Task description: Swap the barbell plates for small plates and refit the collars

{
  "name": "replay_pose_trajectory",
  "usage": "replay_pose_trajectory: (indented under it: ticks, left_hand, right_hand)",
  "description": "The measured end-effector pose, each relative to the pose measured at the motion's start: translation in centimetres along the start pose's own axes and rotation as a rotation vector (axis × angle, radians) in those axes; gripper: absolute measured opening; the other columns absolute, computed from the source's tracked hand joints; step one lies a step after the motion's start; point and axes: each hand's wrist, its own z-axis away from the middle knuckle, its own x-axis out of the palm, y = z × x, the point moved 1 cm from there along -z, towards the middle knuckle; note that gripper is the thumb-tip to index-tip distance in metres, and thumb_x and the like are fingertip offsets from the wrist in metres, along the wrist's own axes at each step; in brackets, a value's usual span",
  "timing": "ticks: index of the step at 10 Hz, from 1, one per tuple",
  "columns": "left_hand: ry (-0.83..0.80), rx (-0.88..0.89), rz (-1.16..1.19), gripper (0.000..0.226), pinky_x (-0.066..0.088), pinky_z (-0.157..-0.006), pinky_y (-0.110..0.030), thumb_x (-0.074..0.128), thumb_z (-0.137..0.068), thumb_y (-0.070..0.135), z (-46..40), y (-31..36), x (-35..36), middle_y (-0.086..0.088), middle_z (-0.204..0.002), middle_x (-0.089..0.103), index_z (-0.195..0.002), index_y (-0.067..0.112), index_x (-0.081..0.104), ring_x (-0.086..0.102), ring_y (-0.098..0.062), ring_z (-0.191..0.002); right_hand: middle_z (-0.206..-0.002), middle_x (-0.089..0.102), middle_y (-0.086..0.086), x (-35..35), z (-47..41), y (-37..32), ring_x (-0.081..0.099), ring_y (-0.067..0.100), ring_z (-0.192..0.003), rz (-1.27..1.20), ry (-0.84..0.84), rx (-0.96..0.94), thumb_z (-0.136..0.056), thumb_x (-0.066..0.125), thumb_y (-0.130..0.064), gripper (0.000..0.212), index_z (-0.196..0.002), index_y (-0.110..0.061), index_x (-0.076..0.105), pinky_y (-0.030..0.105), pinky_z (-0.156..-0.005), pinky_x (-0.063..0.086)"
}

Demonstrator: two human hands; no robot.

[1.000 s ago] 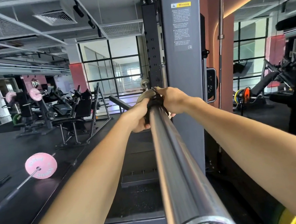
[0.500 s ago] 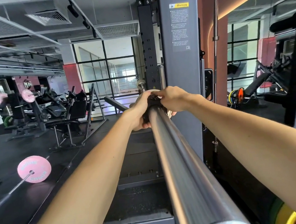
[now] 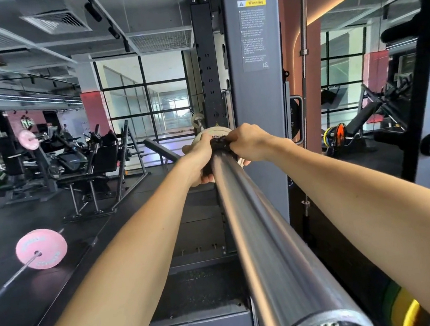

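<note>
At the rack-side end of the barbell sleeve (image 3: 267, 238): left hand (image 3: 200, 162) and right hand (image 3: 249, 142) both clasp the black collar (image 3: 219, 144), seated against a small pale plate (image 3: 214, 132). Collar likely light, rigid, stiff to clamp; best gripped on opposite flanks.

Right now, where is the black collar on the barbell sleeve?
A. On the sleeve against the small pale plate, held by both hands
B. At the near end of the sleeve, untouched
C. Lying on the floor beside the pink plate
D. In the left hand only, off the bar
A: the black collar sits round the barbell sleeve against the small pale plate, with the left hand and right hand gripping it from either side.
</note>
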Motion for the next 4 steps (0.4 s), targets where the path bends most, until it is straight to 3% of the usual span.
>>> replay_pose_trajectory:
  ticks: [1, 2, 3, 4]
  left_hand:
    - [-0.01, -0.006, 0.004, 0.04, 0.045, -0.052, -0.027, 0.037, -0.096, 0.051, 0.7, -0.1, 0.2, -0.005, -0.072, 0.055, -0.096, 0.012, 0.046, 0.053, -0.017, -0.06]
    - [-0.015, 0.013, 0.028, 0.045, 0.048, -0.047, -0.024, 0.038, -0.095, 0.054, 1.2, -0.4, 0.3, -0.005, -0.079, 0.057, -0.112, 0.012, 0.042, 0.056, -0.017, -0.061]
    - [0.006, 0.082, -0.115, 0.047, 0.048, -0.041, -0.023, 0.032, -0.097, 0.06, 2.2, -0.8, -0.4, -0.003, -0.084, 0.054, -0.127, 0.024, 0.033, 0.056, -0.016, -0.063]
    - [0.031, 0.155, -0.224, 0.056, 0.054, -0.045, -0.024, 0.028, -0.096, 0.064, 3.1, -0.7, -1.4, -0.005, -0.084, 0.058, -0.134, 0.024, 0.039, 0.061, -0.02, -0.066]
  right_hand:
    - [-0.087, 0.063, 0.011, 0.4, 0.3, 0.2, 0.062, 0.031, -0.069, 0.018, 0.019, -0.035, -0.085, 0.037, -0.007, 0.033, -0.101, -0.009, 0.065, 0.032, -0.064, 0.051]
    - [-0.088, 0.06, 0.007, 0.8, 0.4, 0.5, 0.056, 0.029, -0.074, 0.026, 0.021, -0.061, -0.088, 0.036, -0.008, 0.033, -0.105, -0.012, 0.064, 0.029, -0.064, 0.042]
    - [-0.087, 0.058, 0.007, 0.9, 0.7, 1.2, 0.056, 0.029, -0.074, -0.015, -0.02, -0.111, -0.091, 0.037, -0.01, 0.025, -0.1, -0.011, 0.06, 0.033, -0.062, 0.046]
    - [-0.088, 0.057, 0.011, -0.1, 1.2, 1.7, 0.058, 0.029, -0.072, -0.214, -0.063, -0.049, -0.094, 0.039, -0.015, 0.027, -0.103, -0.001, 0.06, 0.037, -0.064, 0.055]
